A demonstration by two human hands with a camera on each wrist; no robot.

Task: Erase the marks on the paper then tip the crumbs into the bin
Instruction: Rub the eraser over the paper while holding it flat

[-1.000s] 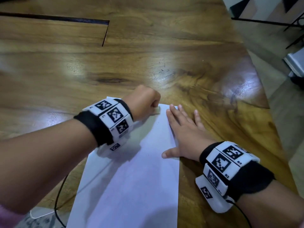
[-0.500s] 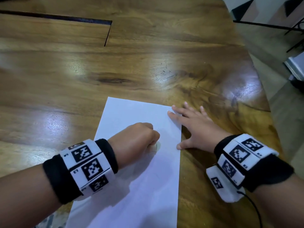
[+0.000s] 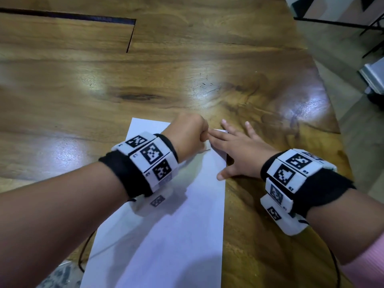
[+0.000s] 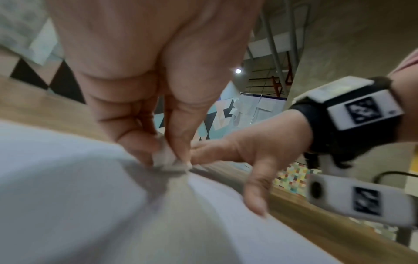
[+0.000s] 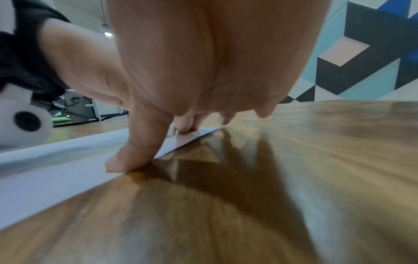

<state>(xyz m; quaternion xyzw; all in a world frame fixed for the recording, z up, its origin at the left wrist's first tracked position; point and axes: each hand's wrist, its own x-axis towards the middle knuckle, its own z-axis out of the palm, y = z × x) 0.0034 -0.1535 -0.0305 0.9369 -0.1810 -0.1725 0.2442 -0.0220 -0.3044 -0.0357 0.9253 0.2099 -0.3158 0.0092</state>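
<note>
On glossy wooden table [image 3: 187, 65], white paper [image 3: 166, 235]; geometric-patterned wall [image 5: 361, 53] beyond.

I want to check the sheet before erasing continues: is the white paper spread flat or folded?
Spread flat: the white paper sheet lies unfolded on the wooden table, pressed by the right hand.

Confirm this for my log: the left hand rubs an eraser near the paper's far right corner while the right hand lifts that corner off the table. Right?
Not quite. The right hand lies flat, pressing the paper down onto the table; the right wrist view shows it. The left hand does pinch the eraser there.
</note>
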